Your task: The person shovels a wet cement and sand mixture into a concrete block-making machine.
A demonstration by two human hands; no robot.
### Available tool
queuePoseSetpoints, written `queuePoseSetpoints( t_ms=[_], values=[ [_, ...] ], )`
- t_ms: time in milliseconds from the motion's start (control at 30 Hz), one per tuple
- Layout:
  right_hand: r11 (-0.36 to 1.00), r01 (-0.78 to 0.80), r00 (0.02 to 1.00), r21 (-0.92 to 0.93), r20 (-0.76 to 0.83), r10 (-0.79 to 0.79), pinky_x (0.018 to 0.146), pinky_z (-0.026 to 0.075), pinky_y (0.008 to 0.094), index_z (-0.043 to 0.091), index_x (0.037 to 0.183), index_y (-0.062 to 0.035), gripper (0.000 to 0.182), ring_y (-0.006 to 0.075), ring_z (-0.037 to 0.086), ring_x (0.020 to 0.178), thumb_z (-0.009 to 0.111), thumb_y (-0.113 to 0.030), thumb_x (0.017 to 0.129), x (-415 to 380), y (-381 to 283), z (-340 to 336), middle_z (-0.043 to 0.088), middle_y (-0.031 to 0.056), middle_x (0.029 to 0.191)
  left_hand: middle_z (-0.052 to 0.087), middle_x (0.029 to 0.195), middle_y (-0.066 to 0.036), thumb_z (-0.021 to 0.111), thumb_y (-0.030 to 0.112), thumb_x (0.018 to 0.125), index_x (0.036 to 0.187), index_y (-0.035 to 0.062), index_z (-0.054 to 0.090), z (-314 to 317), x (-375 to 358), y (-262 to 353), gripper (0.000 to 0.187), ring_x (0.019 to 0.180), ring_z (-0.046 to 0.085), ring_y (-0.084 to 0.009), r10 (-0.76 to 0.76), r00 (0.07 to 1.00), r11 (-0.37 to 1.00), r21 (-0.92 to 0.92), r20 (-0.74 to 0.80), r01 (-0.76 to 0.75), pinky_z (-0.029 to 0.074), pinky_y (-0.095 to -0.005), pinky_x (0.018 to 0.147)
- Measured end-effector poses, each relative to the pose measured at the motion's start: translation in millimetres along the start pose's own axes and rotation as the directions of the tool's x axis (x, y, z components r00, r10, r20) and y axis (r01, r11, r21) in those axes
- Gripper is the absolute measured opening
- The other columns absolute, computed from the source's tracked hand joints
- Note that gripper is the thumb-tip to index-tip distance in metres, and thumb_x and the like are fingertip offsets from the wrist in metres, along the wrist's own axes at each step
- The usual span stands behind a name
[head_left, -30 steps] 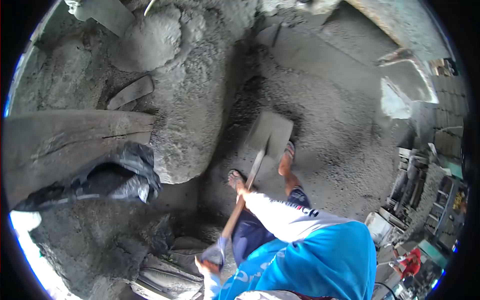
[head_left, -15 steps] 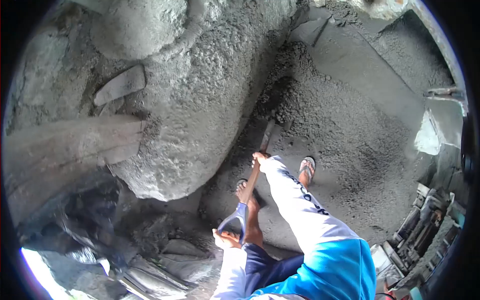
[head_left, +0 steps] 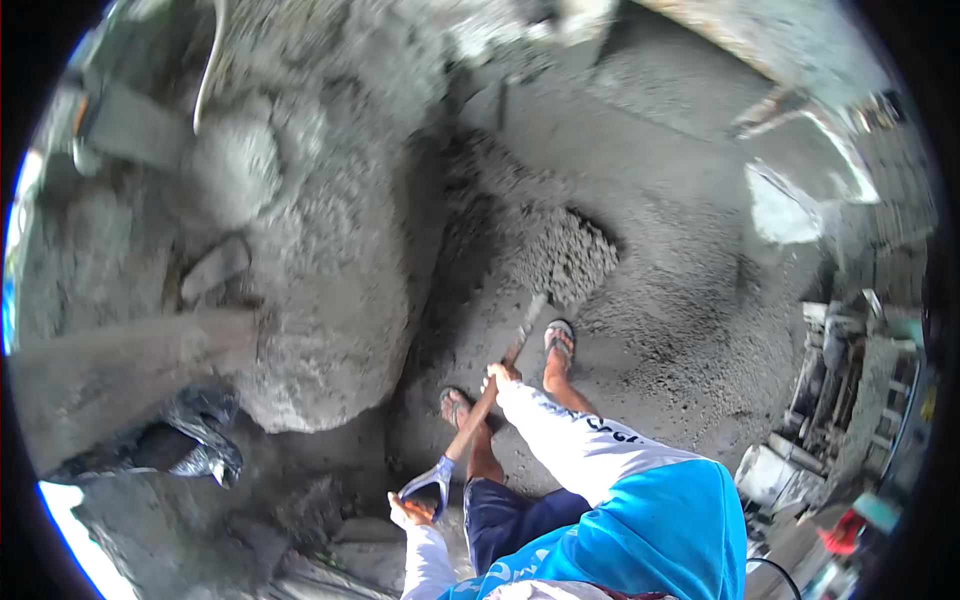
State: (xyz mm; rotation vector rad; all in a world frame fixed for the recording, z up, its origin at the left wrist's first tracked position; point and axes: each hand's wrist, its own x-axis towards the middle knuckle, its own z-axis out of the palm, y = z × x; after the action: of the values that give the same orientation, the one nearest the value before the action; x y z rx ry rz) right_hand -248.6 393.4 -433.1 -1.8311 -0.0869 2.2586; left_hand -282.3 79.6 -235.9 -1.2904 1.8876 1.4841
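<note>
My left hand (head_left: 410, 513) is closed round the blue D-shaped grip of a shovel (head_left: 470, 428) at the lower middle of the head view. Further along, my right hand (head_left: 502, 378) wraps the wooden shaft. The shovel slants up and right, away from my body. A heap of damp grey sand-like mix (head_left: 572, 255) lies at its far end and hides the blade. Both my feet, in sandals, stand on the ground either side of the shaft, the right foot (head_left: 560, 342) close to the heap.
A large rough, grey-caked block (head_left: 320, 340) rises to the left. Loose grey mix (head_left: 680, 310) spreads over the ground at right. Dark plastic sheeting (head_left: 205, 440) lies at lower left. Wood scraps and odds and ends (head_left: 830, 390) are piled at the right edge, below a whitish sack-like piece (head_left: 785, 205).
The shovel's far end has swung right from beside the block, with a mound of mix now on it. Both hands keep their hold. The camera view has turned, and my right foot sits differently.
</note>
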Motion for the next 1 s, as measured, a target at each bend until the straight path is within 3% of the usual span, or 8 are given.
queuePoseSetpoints(
  t_ms=[167,233,433,600,700,767,867,1000],
  values=[
    [0.964,-0.002,0.998,0.265,0.058,-0.014,0.046,0.047,0.0424,0.050,0.084,-0.0106,0.020,0.0241,0.053,0.052,0.062,-0.026,0.084,-27,-59,-111,0.048,0.0057,0.065,0.033,0.040,-0.007,0.046,0.069,0.086,0.052,0.0109,0.035,55,-45,32,0.068,0.032,0.036,-0.0218,-0.011,0.972,0.965,0.259,0.233,-0.051,0.032,-0.0360,0.031],
    [0.943,0.248,0.934,0.220,-0.314,-0.172,0.049,0.048,0.0434,0.050,0.086,-0.0101,0.011,0.0240,0.054,0.054,0.060,-0.011,0.083,-120,-133,-114,0.049,0.0065,0.067,0.035,0.043,-0.006,0.046,0.068,0.086,0.056,0.0101,0.037,97,-61,35,0.066,0.032,0.036,-0.0214,-0.125,0.935,0.940,0.342,0.333,0.004,0.032,-0.0364,0.032],
    [0.592,0.605,0.794,0.533,-0.348,-0.499,0.053,0.046,0.0443,0.046,0.083,-0.0083,0.007,0.0248,0.050,0.057,0.052,-0.004,0.082,-278,-331,-218,0.046,0.0076,0.066,0.038,0.049,-0.002,0.056,0.069,0.080,0.067,0.0141,0.040,279,-223,23,0.059,0.036,0.038,-0.0175,-0.180,0.701,0.868,0.447,0.690,-0.217,0.033,-0.0356,0.034],
    [0.166,0.684,0.515,0.710,-0.310,-0.799,0.062,0.051,0.0406,0.053,0.088,-0.0072,0.008,0.0228,0.055,0.064,0.061,-0.008,0.085,-456,-487,-309,0.053,0.0071,0.073,0.043,0.053,-0.003,0.049,0.051,0.093,0.073,0.0109,0.044,355,-460,26,0.045,0.043,0.043,-0.0165,-0.034,-0.083,0.917,-0.002,0.996,-0.399,0.039,-0.0321,0.041],
    [0.029,0.833,0.268,0.552,-0.357,-0.895,0.061,0.051,0.0413,0.053,0.083,-0.0084,0.011,0.0230,0.056,0.061,0.062,-0.014,0.083,-543,-531,-372,0.054,0.0054,0.067,0.055,0.060,-0.006,0.063,0.029,0.082,0.077,0.0008,0.059,351,-572,14,0.029,0.051,0.055,-0.0191,0.182,-0.604,0.546,-0.590,0.776,-0.594,0.045,-0.0333,0.050],
    [-0.054,0.849,0.207,0.526,-0.424,-0.882,0.060,0.050,0.0403,0.053,0.081,-0.0107,0.013,0.0224,0.055,0.059,0.061,-0.021,0.082,-568,-532,-420,0.052,0.0032,0.064,0.056,0.059,-0.010,0.075,0.025,0.070,0.074,0.0037,0.064,334,-640,-5,0.025,0.052,0.056,-0.0287,0.268,-0.954,0.306,-0.951,0.134,-0.048,0.044,-0.0382,0.050],
    [-0.087,0.882,0.238,0.462,-0.597,-0.766,0.054,0.049,0.0370,0.049,0.079,-0.0106,0.015,0.0195,0.052,0.055,0.061,-0.020,0.083,-582,-488,-464,0.050,0.0022,0.063,0.056,0.073,-0.005,0.080,0.032,0.065,0.081,0.0086,0.062,300,-653,-33,0.034,0.071,0.056,-0.0256,-0.256,-0.941,0.122,-0.973,-0.222,0.196,0.042,-0.0393,0.066],
    [-0.027,0.865,0.293,0.501,-0.548,-0.783,0.060,0.051,0.0408,0.049,0.090,-0.0106,0.019,0.0217,0.056,0.063,0.063,-0.024,0.086,-556,-429,-441,0.053,0.0037,0.069,0.057,0.080,-0.005,0.079,0.033,0.067,0.083,0.0095,0.061,276,-583,-28,0.034,0.079,0.055,-0.0255,-0.252,-0.951,0.130,-0.980,-0.182,0.153,0.041,-0.0397,0.074]
  ],
)
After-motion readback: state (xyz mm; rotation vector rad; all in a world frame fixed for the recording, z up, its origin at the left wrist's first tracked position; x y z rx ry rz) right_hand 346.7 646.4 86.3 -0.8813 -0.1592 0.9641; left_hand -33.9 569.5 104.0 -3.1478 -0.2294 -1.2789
